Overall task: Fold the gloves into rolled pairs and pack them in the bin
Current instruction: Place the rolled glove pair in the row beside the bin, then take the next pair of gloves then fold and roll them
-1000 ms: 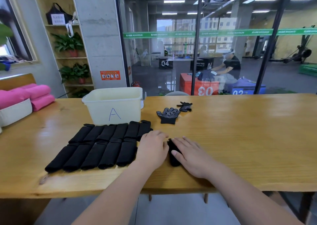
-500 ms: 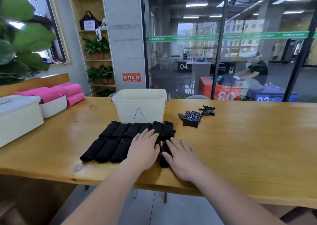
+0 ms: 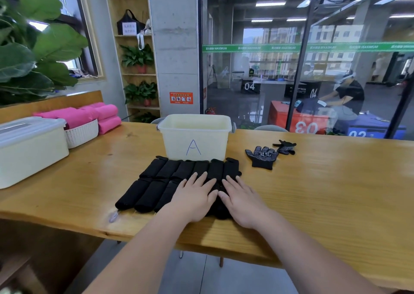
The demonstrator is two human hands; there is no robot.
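Note:
Several black rolled glove pairs (image 3: 161,181) lie in two rows on the wooden table (image 3: 324,193), just in front of a cream bin marked "A" (image 3: 195,137). My left hand (image 3: 192,197) lies flat with straight fingers on the rolls at the right end of the near row. My right hand (image 3: 242,198) lies flat beside it, pressing a roll that is mostly hidden under both hands. A flat black dotted glove (image 3: 262,157) lies to the right of the bin, with a second, crumpled glove (image 3: 285,147) just behind it.
A lidded white box (image 3: 29,146) stands at the table's left, with a white basket (image 3: 81,132) of pink rolled towels (image 3: 98,114) behind it. A leafy plant (image 3: 33,47) hangs over the far left. A glass wall runs behind the table.
Both hands slid left, bringing the roll between them against the right end of the near row. The camera view turned left, showing the white box and the plant.

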